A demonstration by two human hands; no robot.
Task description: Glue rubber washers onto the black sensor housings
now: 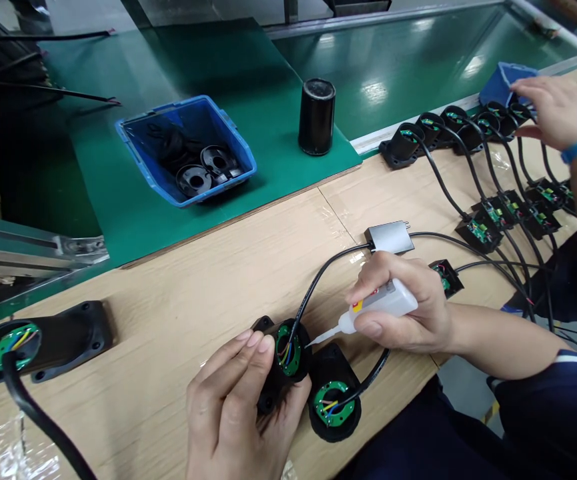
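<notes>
My left hand (241, 407) is wrapped round a black cylindrical housing (304, 337) on the wooden table, its open end turned to the right. Inside that end sits a green ring-shaped circuit board (288, 350) with coloured wires and a black cable. Between thumb and fingers, my right hand (403, 303) grips a white glue bottle (385, 308). The bottle's thin nozzle points left, its tip at the housing's rim; whether they touch I cannot tell. Close by on the right lies a second housing (335, 407) with a similar board.
Another housing (68, 343) lies at the left. A blue bin (188, 150) of black parts and a black cylinder (317, 117) stand on the green board. Several cabled housings (403, 143) line the right, where a co-worker's hand (553, 110) reaches in. A grey box (391, 237) lies mid-table.
</notes>
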